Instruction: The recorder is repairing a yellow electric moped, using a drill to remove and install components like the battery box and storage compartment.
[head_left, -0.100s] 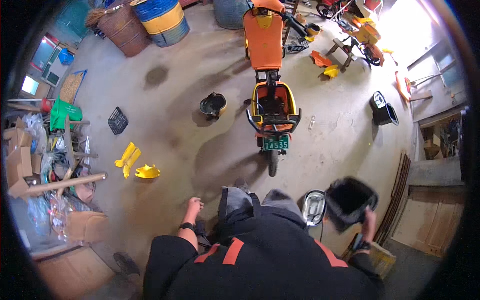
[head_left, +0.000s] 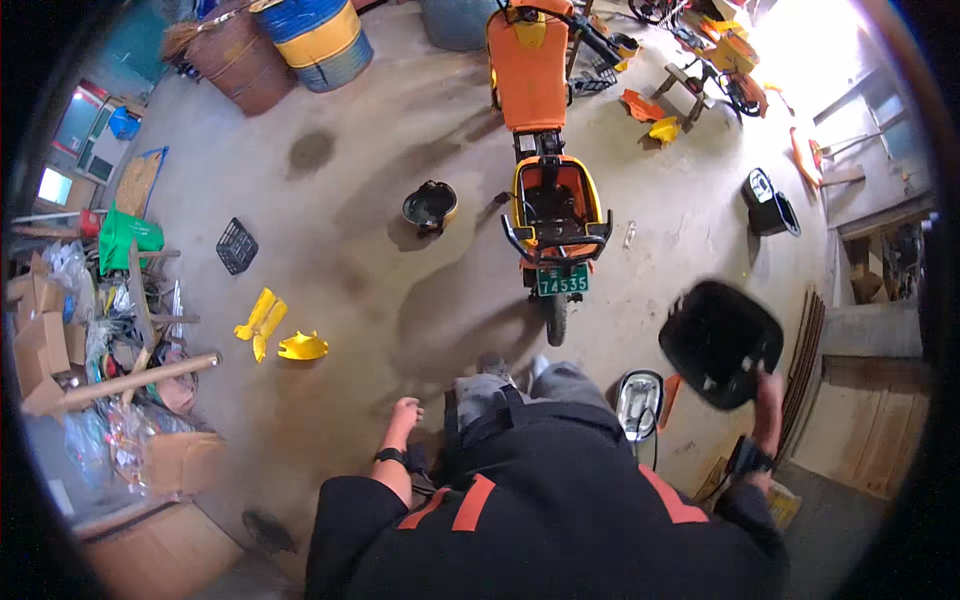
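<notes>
Out to the right, my right hand (head_left: 768, 405) grips the rim of a black plastic tub (head_left: 722, 345) that hangs in the air with its open side facing me. Some of the fingers are hidden by the tub wall. My left hand (head_left: 403, 413) is held low on the left with its fingers curled and nothing visible in them. On the floor between my legs and the tub lies a silvery oval part (head_left: 639, 404) with a dark rim and a cable. Ahead stands an orange and yellow scooter (head_left: 540, 75) with an open rear compartment (head_left: 555, 203) and a green plate.
A black round container (head_left: 430, 205) and a black crate (head_left: 237, 247) lie to the left, near yellow plastic panels (head_left: 262, 318). Another black tub (head_left: 771, 213) stands at the right. Clutter and cardboard (head_left: 45, 360) line the left side; barrels (head_left: 318, 45) stand at the back.
My right hand has carried the black tub slightly to the right, and its opening is turned more toward me. The left hand stays curled at my side.
</notes>
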